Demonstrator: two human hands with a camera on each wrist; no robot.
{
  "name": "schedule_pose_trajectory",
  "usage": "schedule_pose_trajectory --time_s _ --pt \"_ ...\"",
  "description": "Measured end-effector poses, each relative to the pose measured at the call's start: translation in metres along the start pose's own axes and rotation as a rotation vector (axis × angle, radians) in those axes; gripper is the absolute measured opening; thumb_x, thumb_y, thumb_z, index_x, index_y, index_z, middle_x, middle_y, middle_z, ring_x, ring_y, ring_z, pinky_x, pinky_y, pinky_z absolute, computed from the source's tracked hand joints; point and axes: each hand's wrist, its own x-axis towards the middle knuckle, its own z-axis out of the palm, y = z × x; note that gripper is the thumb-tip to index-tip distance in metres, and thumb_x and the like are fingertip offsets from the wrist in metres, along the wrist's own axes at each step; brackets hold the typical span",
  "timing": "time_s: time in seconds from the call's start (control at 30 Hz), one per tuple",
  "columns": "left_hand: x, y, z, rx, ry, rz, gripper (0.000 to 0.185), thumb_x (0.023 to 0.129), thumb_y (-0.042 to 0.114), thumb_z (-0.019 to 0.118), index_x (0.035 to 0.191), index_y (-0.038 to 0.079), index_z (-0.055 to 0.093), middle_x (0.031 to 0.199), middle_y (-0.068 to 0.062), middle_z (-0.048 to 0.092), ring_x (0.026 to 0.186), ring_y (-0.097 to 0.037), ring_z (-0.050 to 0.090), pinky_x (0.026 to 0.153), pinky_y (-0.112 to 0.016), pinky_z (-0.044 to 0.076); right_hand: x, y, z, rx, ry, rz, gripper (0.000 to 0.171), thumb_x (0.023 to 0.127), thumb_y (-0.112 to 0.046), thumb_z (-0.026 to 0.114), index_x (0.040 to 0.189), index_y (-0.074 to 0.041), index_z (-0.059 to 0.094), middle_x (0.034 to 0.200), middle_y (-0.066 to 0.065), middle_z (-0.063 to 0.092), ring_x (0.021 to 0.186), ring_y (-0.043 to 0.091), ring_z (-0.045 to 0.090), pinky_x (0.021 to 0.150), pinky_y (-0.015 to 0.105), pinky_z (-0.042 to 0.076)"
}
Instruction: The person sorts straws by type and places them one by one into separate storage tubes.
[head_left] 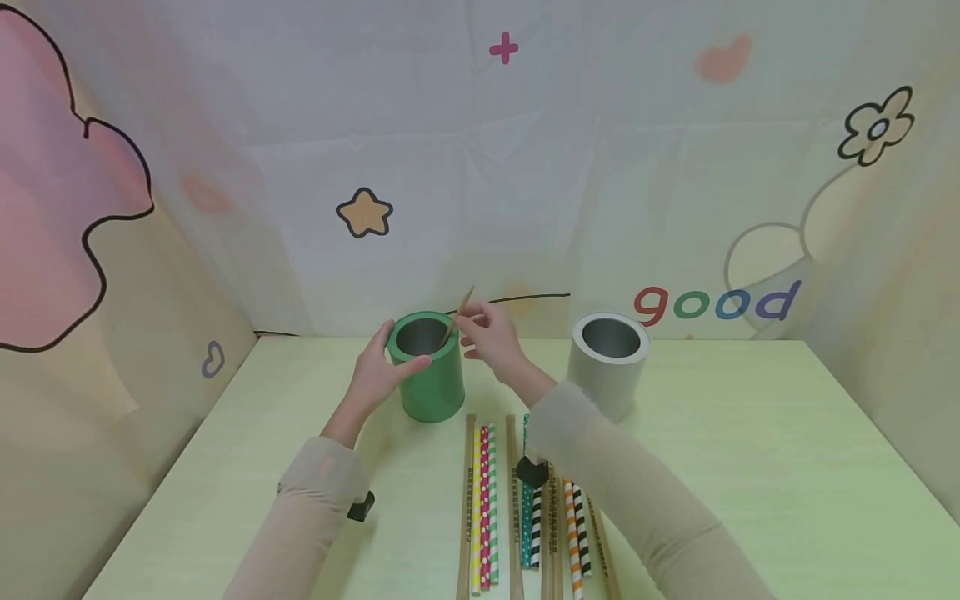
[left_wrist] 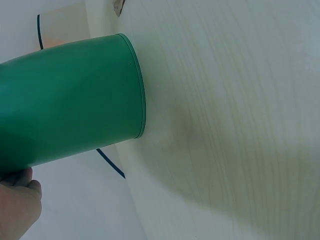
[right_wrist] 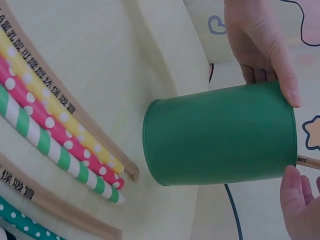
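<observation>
A green can [head_left: 433, 387] stands upright on the table, its open top showing a grey inside. My left hand [head_left: 377, 377] holds it near the rim, thumb across the front and fingers round the left side. At the can's right rim, my right hand [head_left: 491, 337] pinches a slim brown paper-wrapped straw [head_left: 467, 298]. The straw is tilted, its lower end inside the can and its upper end above my fingers. Print shows on the brown wrapper [right_wrist: 307, 160] in the right wrist view, beside the rim.
A white can [head_left: 603, 383] stands to the right, partly behind my right sleeve. Nearer me lie several straws, among them a pink dotted straw [head_left: 484, 500], a green striped straw [head_left: 492, 517] and brown wrapped straws [head_left: 514, 517]. A printed cloth [head_left: 465, 233] hangs behind the table.
</observation>
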Motion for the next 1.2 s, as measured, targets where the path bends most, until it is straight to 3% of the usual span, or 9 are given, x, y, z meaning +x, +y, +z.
schedule_pose_trajectory --time_s 0.2,0.43,0.67,0.87,1.2 --pt "-0.001 0.001 0.0 -0.001 -0.005 0.0 0.099 0.069 0.054 0.065 0.142 0.013 0.013 0.148 -0.007 0.017 0.135 -0.026 0.016 0.106 -0.049 0.022 -0.008 0.003 -0.011 -0.04 -0.027 0.014 0.03 0.088 -0.021 0.054 0.112 -0.005 0.049 0.1 0.012 0.055 0.073 0.017 0.057 0.061 0.026 0.053" --pt "-0.001 0.001 -0.002 0.009 -0.009 0.006 0.099 0.07 0.055 0.065 0.143 0.013 0.012 0.148 -0.007 0.015 0.136 -0.027 0.014 0.106 -0.05 0.021 -0.024 0.003 -0.034 -0.141 -0.136 0.029 0.027 0.088 -0.015 0.053 0.111 -0.004 0.048 0.099 0.014 0.055 0.082 0.029 0.058 0.065 0.03 0.054" --pt "-0.001 0.0 -0.001 0.011 -0.014 0.019 0.099 0.071 0.054 0.064 0.143 0.013 0.011 0.148 -0.008 0.015 0.136 -0.027 0.014 0.106 -0.049 0.021 -0.044 0.013 -0.062 -0.227 -0.217 0.045 0.027 0.086 -0.011 0.055 0.109 -0.001 0.047 0.09 0.013 0.056 0.067 0.017 0.057 0.06 0.031 0.054" --pt "0.0 0.0 -0.001 0.012 -0.013 0.022 0.098 0.071 0.053 0.064 0.142 0.011 0.012 0.148 -0.009 0.015 0.136 -0.028 0.014 0.106 -0.05 0.021 -0.062 0.022 -0.085 -0.283 -0.293 0.079 0.028 0.086 -0.01 0.053 0.111 0.001 0.045 0.09 0.017 0.054 0.071 0.019 0.056 0.06 0.031 0.053" --pt "-0.002 0.002 0.0 0.009 -0.02 0.011 0.099 0.07 0.055 0.064 0.143 0.013 0.011 0.148 -0.008 0.015 0.135 -0.028 0.014 0.105 -0.051 0.022 -0.084 0.05 -0.122 -0.36 -0.265 0.164 0.029 0.083 -0.011 0.057 0.107 0.001 0.047 0.084 0.013 0.055 0.067 0.02 0.054 0.057 0.029 0.052"
